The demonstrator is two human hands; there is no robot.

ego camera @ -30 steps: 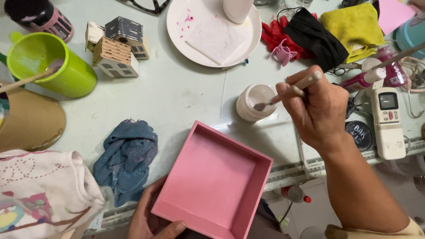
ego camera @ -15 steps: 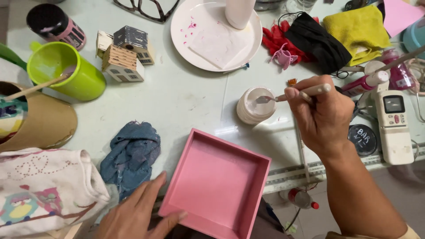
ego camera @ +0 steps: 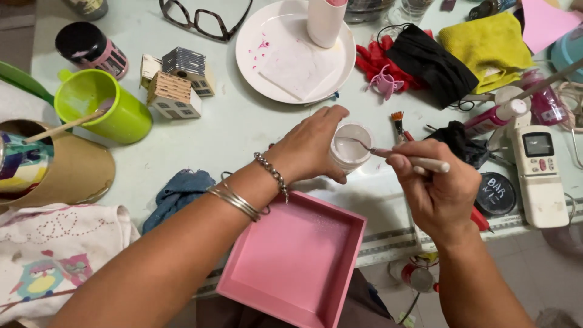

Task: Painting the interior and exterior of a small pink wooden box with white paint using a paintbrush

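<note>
Green mug far left on the bench, one stick in it, parked clear of your work. Two model houses beside it. Your left hand wraps the one small paint jar, likely to steady it against tipping. One pink tray sits at the bench's near edge, just under both hands. Your right hand pinches one brush, tip dipped in the jar. One remote far right.
</note>
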